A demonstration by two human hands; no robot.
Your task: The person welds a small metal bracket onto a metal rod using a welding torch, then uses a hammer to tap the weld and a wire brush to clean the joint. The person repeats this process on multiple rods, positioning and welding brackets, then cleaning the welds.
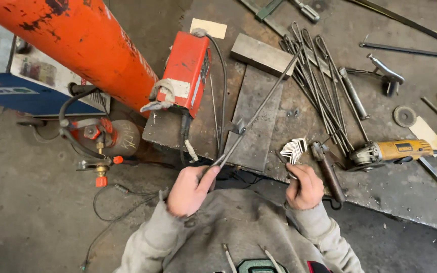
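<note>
At the far left stood a blue welding machine [21,81], with a thick orange column [92,45] slanting across it and a small gas cylinder with a regulator [108,141] on the concrete floor below; just right of the column a red box-shaped unit [187,71] sat at the near-left corner of the steel workbench [395,187], its cable hanging over the edge. The left hand [188,191] was closed around the near end of a long bent steel rod [259,108], which ran up and to the right over a flat steel plate [259,121] toward a steel block [261,53]; a small tab sat on the rod partway along. The rod looked stiff and fairly light but long, so it would likely swing at its far end if held only at the near end; a hold closer to the tab would probably steady it. The right hand [304,187] was curled shut on a small metal piece, though what exactly I could not tell, just below a stack of small angle brackets [294,150]; a hammer [329,172] lay beside it; further right lay a bundle of looped rods [319,86], and then a yellow angle grinder [393,151].
</note>
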